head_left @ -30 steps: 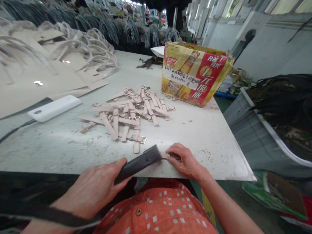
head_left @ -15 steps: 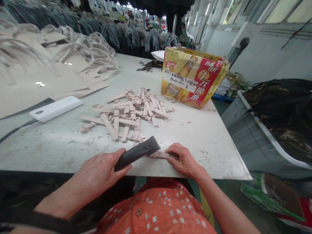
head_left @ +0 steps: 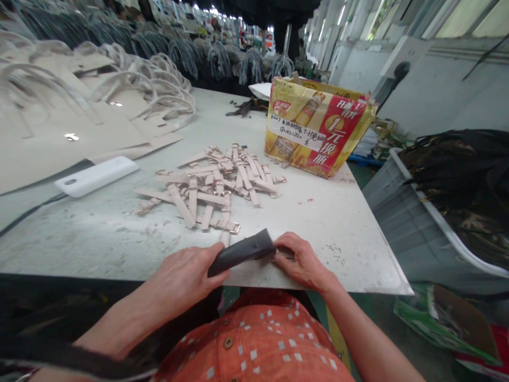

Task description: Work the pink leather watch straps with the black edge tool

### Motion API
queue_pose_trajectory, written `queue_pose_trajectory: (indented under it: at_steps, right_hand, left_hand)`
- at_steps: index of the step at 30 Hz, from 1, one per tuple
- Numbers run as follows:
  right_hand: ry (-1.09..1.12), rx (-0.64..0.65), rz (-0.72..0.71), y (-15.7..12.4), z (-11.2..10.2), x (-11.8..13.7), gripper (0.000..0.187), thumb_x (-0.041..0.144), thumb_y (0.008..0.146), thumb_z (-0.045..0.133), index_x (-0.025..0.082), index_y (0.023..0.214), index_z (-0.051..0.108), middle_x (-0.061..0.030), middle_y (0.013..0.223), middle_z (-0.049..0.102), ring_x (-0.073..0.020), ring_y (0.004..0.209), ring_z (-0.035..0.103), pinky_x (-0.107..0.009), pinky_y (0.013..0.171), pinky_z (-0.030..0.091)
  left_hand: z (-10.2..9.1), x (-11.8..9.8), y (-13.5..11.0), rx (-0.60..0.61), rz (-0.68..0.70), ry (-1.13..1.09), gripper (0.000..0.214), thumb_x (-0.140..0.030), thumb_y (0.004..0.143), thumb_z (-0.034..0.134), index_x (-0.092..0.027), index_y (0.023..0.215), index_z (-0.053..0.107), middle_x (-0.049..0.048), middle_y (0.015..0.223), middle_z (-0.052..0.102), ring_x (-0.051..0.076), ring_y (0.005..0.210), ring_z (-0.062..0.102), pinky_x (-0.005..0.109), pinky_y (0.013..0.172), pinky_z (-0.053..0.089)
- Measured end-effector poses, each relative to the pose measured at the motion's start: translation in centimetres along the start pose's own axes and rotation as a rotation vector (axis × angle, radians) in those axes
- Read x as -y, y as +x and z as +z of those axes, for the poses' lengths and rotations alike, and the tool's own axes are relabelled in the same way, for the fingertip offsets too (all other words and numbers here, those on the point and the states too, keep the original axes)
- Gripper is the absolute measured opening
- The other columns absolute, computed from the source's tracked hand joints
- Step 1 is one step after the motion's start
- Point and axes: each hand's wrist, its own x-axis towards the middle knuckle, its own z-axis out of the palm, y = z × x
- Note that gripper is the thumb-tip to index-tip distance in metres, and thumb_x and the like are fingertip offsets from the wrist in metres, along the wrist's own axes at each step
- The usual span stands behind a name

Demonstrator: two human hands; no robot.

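My left hand [head_left: 194, 270] is closed around a dark grey bar-shaped tool [head_left: 244, 252]; its kind I cannot make out. The tool's far end slants up to the right and meets the fingertips of my right hand [head_left: 304, 262]. Those fingers are pinched low over the table on a small pale strap, now almost wholly hidden behind the tool and fingers. Beyond both hands lies a loose pile of beige straps [head_left: 210, 185] with metal buckles. One buckle [head_left: 235, 228] at the pile's near edge lies just above the tool.
A yellow and red carton [head_left: 306, 124] stands at the table's back right. Beige bag pieces with handles [head_left: 91, 124] cover the left, beside a white device [head_left: 96, 176] with a cable. A grey bin [head_left: 433, 212] of dark material stands off the right edge.
My left hand has moved right with the dark grey tool, bringing its end to my right fingertips and over the strap. My right hand has stayed nearly in place.
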Motion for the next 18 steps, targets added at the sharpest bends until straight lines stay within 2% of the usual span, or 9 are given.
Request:
queue_pose_trajectory:
  at_steps: [4,8,10,13,16,18]
  right_hand:
    - [-0.057,-0.010,0.026,0.3,0.5,0.2,0.022,0.010,0.095,0.074,0.020,0.113,0.079,-0.0075,0.105,0.077,-0.0240,0.101,0.071,-0.037,0.092,0.054]
    - [-0.164,-0.086,0.045,0.5,1.5,0.4,0.019,0.004,0.086,0.074,0.021,0.095,0.075,-0.0039,0.093,0.072,-0.0216,0.088,0.067,-0.033,0.081,0.051]
    - [-0.239,-0.145,-0.014,0.4,2.0,0.4,0.021,0.001,0.085,0.070,0.021,0.089,0.070,-0.0040,0.090,0.072,-0.0218,0.085,0.065,-0.034,0.078,0.049]
    - [-0.340,-0.195,-0.177,0.0,2.3,0.4,0.021,0.001,0.093,0.065,0.021,0.090,0.070,-0.0070,0.094,0.075,-0.0243,0.091,0.067,-0.037,0.080,0.048]
    - [-0.368,-0.167,-0.292,-0.6,2.0,0.5,0.017,0.008,0.103,0.064,0.021,0.098,0.074,-0.0090,0.102,0.078,-0.0249,0.095,0.068,-0.038,0.082,0.050]
    - [-0.341,-0.133,-0.308,-0.9,1.7,0.7,0.015,0.011,0.105,0.065,0.022,0.103,0.076,-0.0096,0.107,0.079,-0.0250,0.097,0.069,-0.039,0.084,0.052]
  left_hand:
    - [-0.4,2.0,-0.5,0.002,-0.120,0.049,0.047,-0.062,0.094,0.042,-0.025,0.111,0.065,0.0137,0.098,0.084,0.039,0.098,0.082,0.044,0.083,0.054]
    - [-0.5,3.8,-1.9,-0.043,-0.152,0.014,0.049,-0.065,0.091,0.039,-0.026,0.109,0.063,0.0127,0.096,0.083,0.040,0.097,0.081,0.045,0.083,0.054]
    - [-0.4,4.1,-2.8,-0.022,-0.157,-0.006,0.050,-0.067,0.090,0.040,-0.026,0.106,0.064,0.0114,0.091,0.082,0.039,0.093,0.081,0.046,0.081,0.054]
    - [-0.2,3.9,-3.9,0.023,-0.166,-0.028,0.051,-0.065,0.091,0.041,-0.025,0.108,0.067,0.0123,0.094,0.084,0.039,0.095,0.083,0.046,0.083,0.056]
    - [0.2,3.6,-4.6,0.060,-0.140,-0.042,0.047,-0.056,0.095,0.043,-0.023,0.112,0.071,0.0138,0.099,0.086,0.038,0.099,0.083,0.046,0.087,0.057]
    - [0.5,3.7,-4.8,0.086,-0.132,-0.031,0.045,-0.055,0.095,0.046,-0.023,0.112,0.073,0.0124,0.098,0.087,0.038,0.098,0.084,0.045,0.086,0.057]
